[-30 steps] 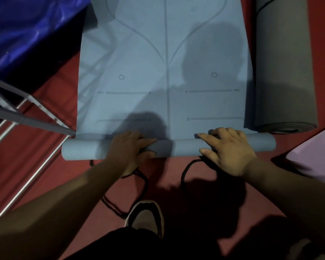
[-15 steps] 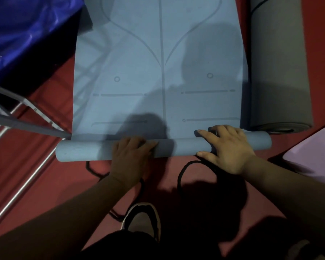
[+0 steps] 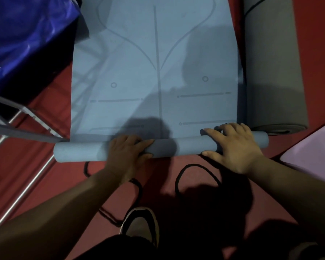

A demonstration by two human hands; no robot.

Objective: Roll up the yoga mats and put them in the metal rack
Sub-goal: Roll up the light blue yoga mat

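A blue yoga mat (image 3: pixel 156 72) with printed guide lines lies flat on the red floor, its near end wound into a thin roll (image 3: pixel 79 152). My left hand (image 3: pixel 129 156) grips the roll left of centre, fingers over the top and thumb at the front. My right hand (image 3: pixel 235 147) lies over the roll's right part with fingers spread and thumb at the near side. A grey rolled mat (image 3: pixel 274 72) lies alongside on the right. Metal rack bars (image 3: pixel 24 113) show at the left edge.
A blue plastic sheet (image 3: pixel 26 38) covers the upper left. A pink mat corner (image 3: pixel 311 149) lies at the right. A black cord (image 3: pixel 193 167) loops on the floor just behind the roll. My shoe (image 3: pixel 141 224) stands below the hands.
The roll has been turned a little farther onto the flat mat and has grown slightly thicker. Both hands stay on it in nearly the same places.
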